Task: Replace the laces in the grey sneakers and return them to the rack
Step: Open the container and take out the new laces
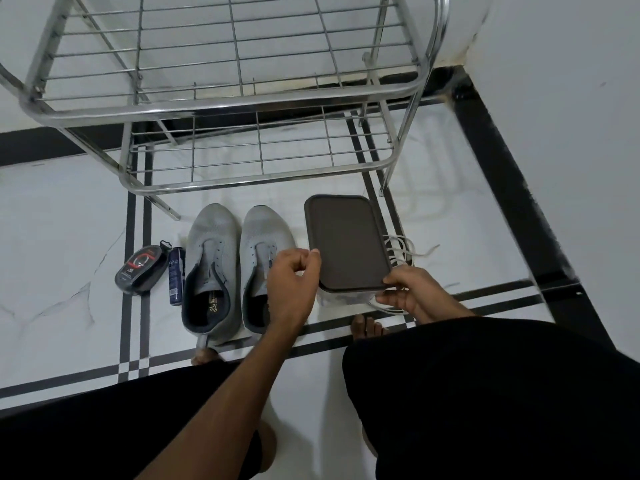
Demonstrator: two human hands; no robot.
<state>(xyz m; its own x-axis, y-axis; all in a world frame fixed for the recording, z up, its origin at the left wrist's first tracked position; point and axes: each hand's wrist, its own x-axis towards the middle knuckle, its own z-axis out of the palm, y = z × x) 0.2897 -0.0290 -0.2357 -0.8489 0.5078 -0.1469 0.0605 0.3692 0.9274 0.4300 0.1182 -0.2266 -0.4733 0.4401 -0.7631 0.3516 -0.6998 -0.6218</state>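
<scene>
White tiled floor point(69, 209): both hands pinch the box lid point(346, 242), left hand point(294, 271) at 9 o'clock, right hand point(412, 289) at 5, loose laces point(403, 249) just off its 3 o'clock edge.
</scene>
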